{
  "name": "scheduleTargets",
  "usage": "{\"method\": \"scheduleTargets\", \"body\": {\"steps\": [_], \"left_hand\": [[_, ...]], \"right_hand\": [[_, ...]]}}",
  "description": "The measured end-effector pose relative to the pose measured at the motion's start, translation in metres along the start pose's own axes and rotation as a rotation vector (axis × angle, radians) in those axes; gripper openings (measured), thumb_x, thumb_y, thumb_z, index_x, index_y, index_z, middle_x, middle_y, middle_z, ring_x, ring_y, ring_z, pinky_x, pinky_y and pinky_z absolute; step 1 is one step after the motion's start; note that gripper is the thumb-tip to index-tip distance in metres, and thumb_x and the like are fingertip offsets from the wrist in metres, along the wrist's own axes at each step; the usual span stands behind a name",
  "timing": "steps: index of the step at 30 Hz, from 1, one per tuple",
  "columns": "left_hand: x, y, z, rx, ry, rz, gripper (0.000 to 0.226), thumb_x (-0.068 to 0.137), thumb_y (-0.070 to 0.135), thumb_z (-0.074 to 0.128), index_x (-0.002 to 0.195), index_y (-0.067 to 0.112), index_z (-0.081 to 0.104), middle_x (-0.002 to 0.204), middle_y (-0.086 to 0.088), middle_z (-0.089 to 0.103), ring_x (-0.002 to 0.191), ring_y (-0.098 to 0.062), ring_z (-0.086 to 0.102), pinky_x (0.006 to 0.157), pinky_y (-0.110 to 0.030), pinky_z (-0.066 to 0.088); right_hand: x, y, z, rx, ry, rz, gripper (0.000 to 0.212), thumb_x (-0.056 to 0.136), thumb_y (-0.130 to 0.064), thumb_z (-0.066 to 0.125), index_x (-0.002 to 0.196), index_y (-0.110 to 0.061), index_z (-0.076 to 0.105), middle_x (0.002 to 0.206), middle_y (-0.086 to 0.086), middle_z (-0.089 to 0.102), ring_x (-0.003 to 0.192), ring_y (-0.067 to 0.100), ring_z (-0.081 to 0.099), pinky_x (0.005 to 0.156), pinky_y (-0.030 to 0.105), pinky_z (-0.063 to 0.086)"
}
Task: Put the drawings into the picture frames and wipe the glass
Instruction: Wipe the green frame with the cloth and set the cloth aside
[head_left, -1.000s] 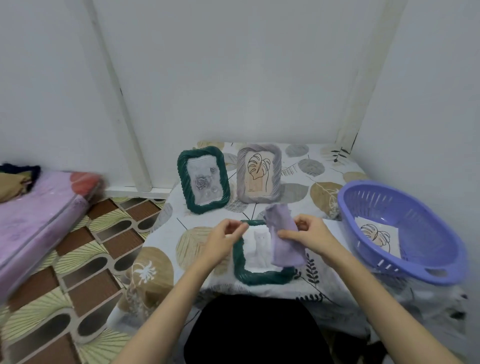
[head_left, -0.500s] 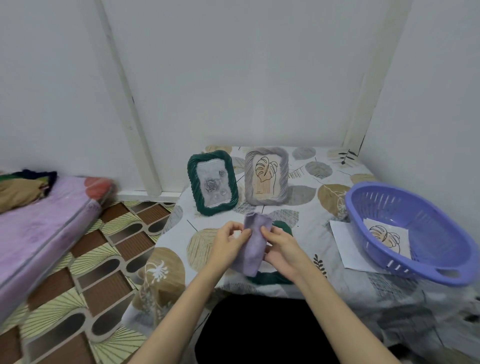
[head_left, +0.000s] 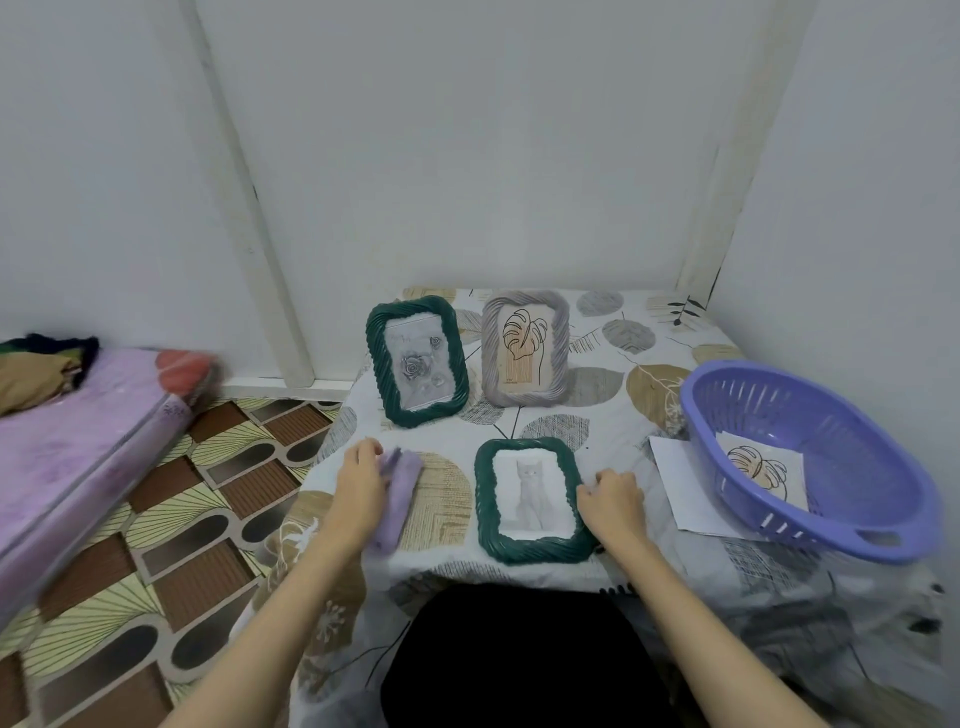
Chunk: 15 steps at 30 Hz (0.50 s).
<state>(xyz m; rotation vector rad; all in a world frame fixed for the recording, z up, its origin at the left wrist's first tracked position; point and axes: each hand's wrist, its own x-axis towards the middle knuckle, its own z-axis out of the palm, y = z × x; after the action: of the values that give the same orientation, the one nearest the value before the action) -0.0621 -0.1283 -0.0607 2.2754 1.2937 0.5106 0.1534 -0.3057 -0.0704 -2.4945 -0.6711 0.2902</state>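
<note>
A green frame with a cat drawing (head_left: 530, 496) lies flat near the table's front edge. My right hand (head_left: 610, 501) is at its right rim, with curled fingers on the rim. My left hand (head_left: 361, 483) holds a folded purple cloth (head_left: 400, 499) down on the table, left of that frame; the hand and cloth are blurred. Behind them, a green frame with a rose drawing (head_left: 415, 361) and a grey frame with a leaf drawing (head_left: 524, 348) stand upright.
A purple basket (head_left: 857, 499) at the right holds another leaf drawing (head_left: 763, 467), and its rim overlaps a white sheet (head_left: 675, 478). The table (head_left: 613, 332) fills a wall corner. A pink mattress (head_left: 78, 441) lies on the patterned floor to the left.
Both hands held the cloth above the cat frame. Now the left hand has carried it to the table on the left, uncovering the frame, and the right hand has gone to the frame's right rim.
</note>
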Motion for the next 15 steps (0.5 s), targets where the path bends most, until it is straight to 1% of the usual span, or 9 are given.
{"method": "scheduleTargets", "body": {"steps": [1,3,6,7,9,11,12,13,15], "left_hand": [[-0.002,-0.005,0.004,0.154,0.041,0.062,0.033,0.096,0.022,0.042,0.126,0.011,0.040,0.147,-0.015,0.031,0.122,-0.028,0.043,0.103,-0.037,0.038],[-0.005,-0.010,0.008,0.321,0.038,0.153,0.047,0.098,0.029,0.036,0.143,0.017,0.029,0.155,-0.003,0.019,0.142,-0.025,0.022,0.117,-0.042,0.019],[-0.007,-0.015,0.011,0.422,-0.197,0.109,0.054,0.099,0.041,0.013,0.148,0.022,0.001,0.158,0.004,0.002,0.146,-0.018,0.004,0.118,-0.046,-0.001],[-0.005,-0.017,0.011,0.423,-0.262,0.071,0.056,0.098,0.044,0.009,0.148,0.022,-0.003,0.158,0.005,-0.003,0.146,-0.018,0.001,0.117,-0.048,-0.004],[-0.002,-0.015,0.010,0.447,-0.300,0.035,0.058,0.097,0.048,0.006,0.148,0.022,-0.004,0.158,0.005,-0.007,0.146,-0.018,-0.004,0.116,-0.050,-0.007],[-0.001,-0.008,0.009,0.478,-0.247,0.041,0.059,0.096,0.049,0.006,0.149,0.021,0.002,0.158,0.002,-0.005,0.146,-0.020,-0.008,0.116,-0.049,-0.009],[-0.002,-0.002,0.009,0.480,-0.191,0.063,0.060,0.096,0.050,0.007,0.149,0.020,0.005,0.158,0.000,-0.004,0.146,-0.020,-0.009,0.116,-0.048,-0.009],[-0.003,0.006,0.012,0.464,-0.126,0.100,0.062,0.096,0.051,0.006,0.148,0.018,0.007,0.158,-0.002,-0.003,0.146,-0.019,-0.010,0.116,-0.046,-0.010],[-0.009,0.027,0.022,0.332,-0.033,0.186,0.067,0.092,0.053,0.008,0.148,0.016,0.014,0.158,-0.002,0.002,0.146,-0.018,-0.007,0.117,-0.041,-0.008]], "right_hand": [[-0.002,0.002,0.002,-0.036,0.003,-0.013,0.033,0.091,-0.026,0.047,0.106,0.000,0.059,0.116,0.022,0.050,0.106,0.039,0.049,0.090,0.039,0.041],[-0.006,0.002,0.006,-0.063,0.025,-0.053,0.038,0.091,-0.034,0.047,0.098,0.000,0.062,0.111,0.020,0.051,0.105,0.037,0.048,0.088,0.039,0.041],[-0.010,-0.001,0.009,-0.088,0.047,-0.086,0.037,0.091,-0.036,0.051,0.098,-0.001,0.062,0.110,0.017,0.051,0.103,0.034,0.049,0.087,0.038,0.042],[-0.010,-0.003,0.007,-0.079,0.045,-0.073,0.035,0.091,-0.033,0.052,0.097,0.000,0.062,0.110,0.017,0.052,0.102,0.034,0.050,0.086,0.038,0.043],[-0.010,-0.008,0.007,-0.032,0.029,-0.043,0.030,0.089,-0.028,0.054,0.092,0.001,0.061,0.107,0.018,0.053,0.099,0.035,0.053,0.084,0.037,0.043],[-0.009,-0.012,0.006,0.064,0.020,-0.008,0.023,0.085,-0.023,0.056,0.073,-0.003,0.056,0.094,0.020,0.055,0.090,0.033,0.054,0.074,0.035,0.041],[-0.008,-0.013,0.006,0.120,0.016,0.003,0.026,0.083,-0.020,0.057,0.063,-0.007,0.049,0.083,0.019,0.055,0.081,0.031,0.053,0.067,0.033,0.040],[-0.007,-0.014,0.004,0.196,0.005,0.026,0.028,0.081,-0.017,0.058,0.058,-0.008,0.045,0.073,0.015,0.052,0.073,0.028,0.050,0.061,0.032,0.038],[-0.006,-0.016,-0.002,0.411,-0.022,0.095,0.018,0.078,-0.011,0.061,0.064,-0.003,0.054,0.063,0.010,0.051,0.067,0.024,0.049,0.058,0.033,0.043]]}}
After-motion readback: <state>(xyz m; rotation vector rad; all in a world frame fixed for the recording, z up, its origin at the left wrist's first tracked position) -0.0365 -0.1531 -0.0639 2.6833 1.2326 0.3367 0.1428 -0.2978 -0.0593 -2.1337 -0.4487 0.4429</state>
